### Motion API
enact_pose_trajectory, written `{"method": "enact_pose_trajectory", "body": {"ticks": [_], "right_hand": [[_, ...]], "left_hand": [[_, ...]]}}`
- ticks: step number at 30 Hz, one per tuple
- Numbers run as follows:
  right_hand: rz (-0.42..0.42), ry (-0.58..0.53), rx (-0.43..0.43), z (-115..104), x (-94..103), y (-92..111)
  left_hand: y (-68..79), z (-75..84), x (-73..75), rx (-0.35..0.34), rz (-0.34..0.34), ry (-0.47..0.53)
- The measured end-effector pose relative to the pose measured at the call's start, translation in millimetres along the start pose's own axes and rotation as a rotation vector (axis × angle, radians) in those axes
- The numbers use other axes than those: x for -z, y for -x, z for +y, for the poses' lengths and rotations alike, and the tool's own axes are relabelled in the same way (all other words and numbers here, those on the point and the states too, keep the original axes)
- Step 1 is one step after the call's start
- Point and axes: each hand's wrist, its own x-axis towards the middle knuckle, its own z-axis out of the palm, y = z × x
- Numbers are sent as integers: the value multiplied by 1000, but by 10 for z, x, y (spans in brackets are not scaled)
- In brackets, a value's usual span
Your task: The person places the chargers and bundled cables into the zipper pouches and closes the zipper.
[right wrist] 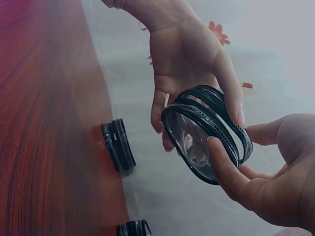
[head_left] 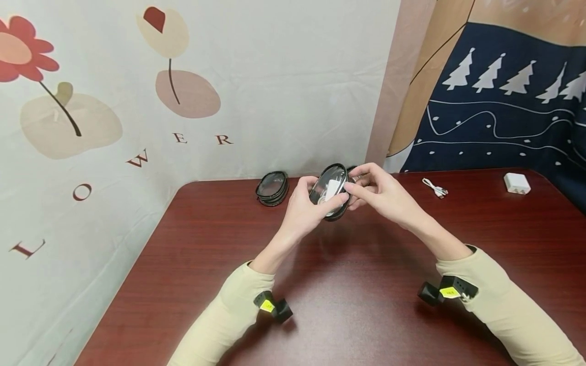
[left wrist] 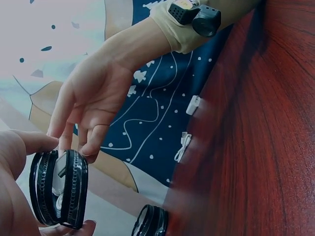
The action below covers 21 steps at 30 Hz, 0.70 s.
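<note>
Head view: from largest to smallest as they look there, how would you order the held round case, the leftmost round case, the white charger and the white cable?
1. Held round case
2. Leftmost round case
3. White charger and white cable: their spans look alike, so I leave these two unranked.

Red-brown table (head_left: 183,284); flower-print sheet (head_left: 293,81) behind, navy tree-print sheet (head_left: 508,122) at right.

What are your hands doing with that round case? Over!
Left hand and right hand holding round case. Rim gapes open, white item inside. Second case off left, not blocking.
</note>
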Motion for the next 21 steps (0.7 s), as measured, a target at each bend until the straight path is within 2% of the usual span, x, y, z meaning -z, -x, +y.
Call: {"method": "enact_pose_trajectory", "body": {"ticks": [6,16,21], "right_hand": [[13,-6,-14,-3,-11,-4],[13,154,-85,9,-1,-1],[41,189,-95,-3,0,5]], "left_hand": [[-9,-23,-22,-33,-1,-33],[33,-25,-72,-55,0,-104],[36,-26,-84,-53,-8,-107]]}}
